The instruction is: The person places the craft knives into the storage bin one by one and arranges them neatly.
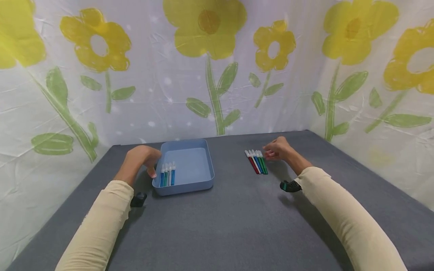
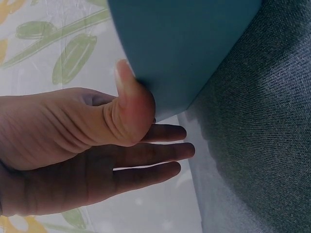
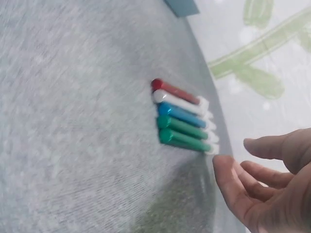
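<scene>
My left hand (image 1: 142,156) is at the left side of a shallow blue tray (image 1: 191,185), gripping its rim. In the left wrist view the bent thumb (image 2: 136,114) lies against the tray's outer wall (image 2: 170,48), and the lower fingers extend past it. Inside the tray, several white-capped markers (image 1: 167,177) lie side by side at the left. My right hand (image 1: 279,148) hovers just right of a row of markers (image 1: 256,162) on the table, coloured red, white, blue and green. Nothing is between its parted thumb and fingers in the right wrist view.
A dark grey cloth covers the table (image 1: 217,229). Behind it and along the sides hangs a white curtain (image 1: 152,86) printed with yellow flowers. Black devices, such as the one by the right wrist (image 1: 290,186), are worn under both cream sleeves (image 1: 346,214).
</scene>
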Available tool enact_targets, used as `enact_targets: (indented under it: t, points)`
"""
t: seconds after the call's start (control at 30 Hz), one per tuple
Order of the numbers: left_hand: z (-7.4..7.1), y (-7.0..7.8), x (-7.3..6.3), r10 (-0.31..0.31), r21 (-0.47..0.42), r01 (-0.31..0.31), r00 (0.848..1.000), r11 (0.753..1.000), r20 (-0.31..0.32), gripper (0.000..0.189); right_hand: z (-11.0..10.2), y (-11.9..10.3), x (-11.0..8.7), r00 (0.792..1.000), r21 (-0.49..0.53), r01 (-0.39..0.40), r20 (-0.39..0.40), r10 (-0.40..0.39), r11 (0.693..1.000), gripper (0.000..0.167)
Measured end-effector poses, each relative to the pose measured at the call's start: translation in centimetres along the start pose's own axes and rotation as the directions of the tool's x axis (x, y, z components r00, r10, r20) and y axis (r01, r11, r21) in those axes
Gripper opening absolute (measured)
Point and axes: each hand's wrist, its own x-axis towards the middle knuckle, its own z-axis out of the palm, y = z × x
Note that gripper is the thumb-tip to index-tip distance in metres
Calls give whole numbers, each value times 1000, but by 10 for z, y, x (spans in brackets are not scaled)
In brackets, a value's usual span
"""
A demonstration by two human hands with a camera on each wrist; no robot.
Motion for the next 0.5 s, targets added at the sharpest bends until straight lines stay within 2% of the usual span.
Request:
enact_targets:
  t: [0.2, 0.5]
  points:
    - [-1, -1, 0, -9, -36, 10, 1000, 999, 7, 96, 6, 3, 1, 1000, -47, 12, -3, -12, 999, 38]
    - [-2, 0, 2, -4, -27, 4, 1000, 1000, 7, 94, 9, 7, 10, 999, -194, 29, -13, -32, 981, 35]
